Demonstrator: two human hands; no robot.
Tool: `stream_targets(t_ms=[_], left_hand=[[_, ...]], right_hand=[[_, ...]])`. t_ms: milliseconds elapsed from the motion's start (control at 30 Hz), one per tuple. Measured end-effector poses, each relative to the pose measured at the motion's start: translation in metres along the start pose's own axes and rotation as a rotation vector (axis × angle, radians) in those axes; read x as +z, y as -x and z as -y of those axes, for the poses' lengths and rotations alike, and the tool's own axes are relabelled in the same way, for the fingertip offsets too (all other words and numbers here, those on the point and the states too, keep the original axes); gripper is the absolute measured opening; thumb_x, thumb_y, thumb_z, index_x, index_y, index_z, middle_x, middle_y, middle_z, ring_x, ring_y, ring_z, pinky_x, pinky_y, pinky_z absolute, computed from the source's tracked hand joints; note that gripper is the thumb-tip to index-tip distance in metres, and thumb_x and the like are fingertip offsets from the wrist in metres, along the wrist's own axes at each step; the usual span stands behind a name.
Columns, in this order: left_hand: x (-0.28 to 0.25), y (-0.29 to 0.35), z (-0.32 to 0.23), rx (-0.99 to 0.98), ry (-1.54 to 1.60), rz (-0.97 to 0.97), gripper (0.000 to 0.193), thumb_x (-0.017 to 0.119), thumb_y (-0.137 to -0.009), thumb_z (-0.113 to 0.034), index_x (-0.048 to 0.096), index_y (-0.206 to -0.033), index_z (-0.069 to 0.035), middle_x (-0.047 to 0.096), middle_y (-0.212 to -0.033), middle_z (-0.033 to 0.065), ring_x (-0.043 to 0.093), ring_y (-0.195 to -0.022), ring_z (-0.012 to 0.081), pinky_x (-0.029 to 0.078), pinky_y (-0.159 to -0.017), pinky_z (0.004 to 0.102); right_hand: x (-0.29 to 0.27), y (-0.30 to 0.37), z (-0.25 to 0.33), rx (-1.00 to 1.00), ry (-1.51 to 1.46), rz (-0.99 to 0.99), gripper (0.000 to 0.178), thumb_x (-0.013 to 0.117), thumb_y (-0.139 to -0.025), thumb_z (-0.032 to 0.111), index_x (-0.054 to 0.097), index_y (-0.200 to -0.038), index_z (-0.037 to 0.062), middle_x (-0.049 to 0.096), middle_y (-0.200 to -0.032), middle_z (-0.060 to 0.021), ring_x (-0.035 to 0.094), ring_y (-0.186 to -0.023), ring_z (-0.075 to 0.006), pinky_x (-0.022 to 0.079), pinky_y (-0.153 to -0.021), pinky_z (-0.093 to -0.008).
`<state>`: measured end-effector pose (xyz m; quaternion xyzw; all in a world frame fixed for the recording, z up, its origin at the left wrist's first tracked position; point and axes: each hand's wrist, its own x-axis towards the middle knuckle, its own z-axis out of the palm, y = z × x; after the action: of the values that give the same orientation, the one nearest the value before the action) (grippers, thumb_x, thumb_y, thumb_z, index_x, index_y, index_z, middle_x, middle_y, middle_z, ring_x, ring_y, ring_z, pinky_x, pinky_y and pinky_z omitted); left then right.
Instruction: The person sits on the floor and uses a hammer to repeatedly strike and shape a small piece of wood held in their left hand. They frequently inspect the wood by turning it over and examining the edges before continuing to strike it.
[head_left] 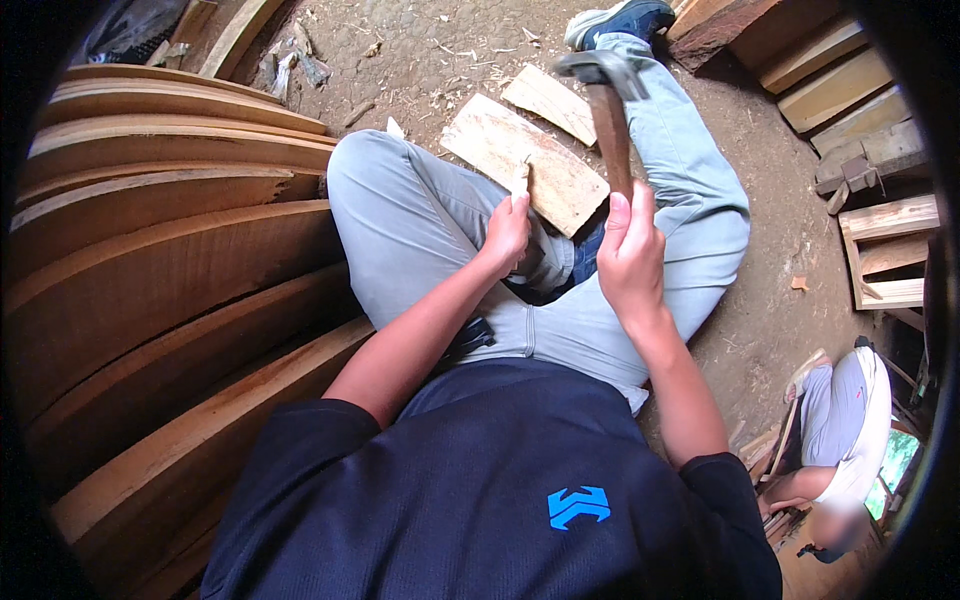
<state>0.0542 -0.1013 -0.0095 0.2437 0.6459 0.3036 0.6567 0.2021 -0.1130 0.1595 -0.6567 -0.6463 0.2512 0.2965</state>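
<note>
Dark shirt (470, 450), wooden-handled hammer (610, 130), rough board (556, 180).

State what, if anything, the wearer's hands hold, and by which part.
Right hand: a hammer, by the lower part of its brown handle. Left hand: a pale, stick-like piece, by its lower part; its exact kind is unclear.

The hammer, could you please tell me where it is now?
In the head view, the hammer is in the right hand, right of the larger board between the legs.
</note>
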Motion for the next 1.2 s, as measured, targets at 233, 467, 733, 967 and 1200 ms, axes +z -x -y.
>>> stream_targets(t_ms=[233,467,733,967,1200], left_hand=[[-0.005,0.005,0.005,-0.038,0.128,0.093,0.034,0.043,-0.105,-0.040,0.049,-0.092,-0.009,0.045,-0.062,0.0003,0.040,-0.039,0.0130,0.034,-0.033,0.0320],[-0.002,0.012,-0.014,0.078,0.280,0.079,0.037,0.042,-0.105,-0.039,0.045,-0.081,-0.012,0.038,-0.055,-0.0010,0.034,-0.034,0.0120,0.028,-0.030,0.0291],[-0.022,0.041,-0.052,0.490,0.228,0.224,0.041,0.043,-0.104,-0.039,0.047,-0.080,-0.007,0.042,-0.051,0.0024,0.037,-0.036,0.0114,0.031,-0.034,0.0266],[-0.026,0.053,-0.067,0.526,0.152,0.228,0.030,0.054,-0.103,-0.033,0.058,-0.089,-0.006,0.049,-0.061,-0.0013,0.042,-0.046,0.0058,0.033,-0.042,0.0219],[-0.008,0.069,-0.079,0.626,-0.054,0.071,0.022,0.068,-0.098,-0.023,0.069,-0.097,-0.002,0.055,-0.066,-0.0046,0.046,-0.057,0.0033,0.035,-0.050,0.0223]], right_hand=[[0.046,0.028,-0.049,0.150,0.041,0.215,0.019,0.044,-0.107,0.024,0.045,-0.110,0.0053,0.062,-0.075,-0.0334,0.060,-0.078,-0.0556,0.042,-0.058,-0.0629],[0.017,-0.022,-0.050,0.139,0.172,0.124,0.031,0.043,-0.106,0.033,0.046,-0.122,0.0059,0.066,-0.084,-0.0317,0.063,-0.083,-0.0538,0.047,-0.067,-0.0627],[0.051,-0.023,-0.091,-0.081,0.395,0.256,0.038,0.056,-0.101,0.028,0.048,-0.129,0.0042,0.065,-0.112,-0.0243,0.066,-0.095,-0.0449,0.053,-0.078,-0.0544],[0.067,-0.020,-0.097,-0.169,0.401,0.139,0.041,0.066,-0.094,0.023,0.053,-0.127,0.0021,0.056,-0.119,-0.0197,0.058,-0.110,-0.0347,0.051,-0.089,-0.0458],[-0.006,-0.041,0.004,-0.142,-0.467,-0.047,0.019,0.069,-0.092,0.017,0.067,-0.101,0.0002,0.071,-0.088,-0.0140,0.068,-0.071,-0.0249,0.054,-0.064,-0.0335]])
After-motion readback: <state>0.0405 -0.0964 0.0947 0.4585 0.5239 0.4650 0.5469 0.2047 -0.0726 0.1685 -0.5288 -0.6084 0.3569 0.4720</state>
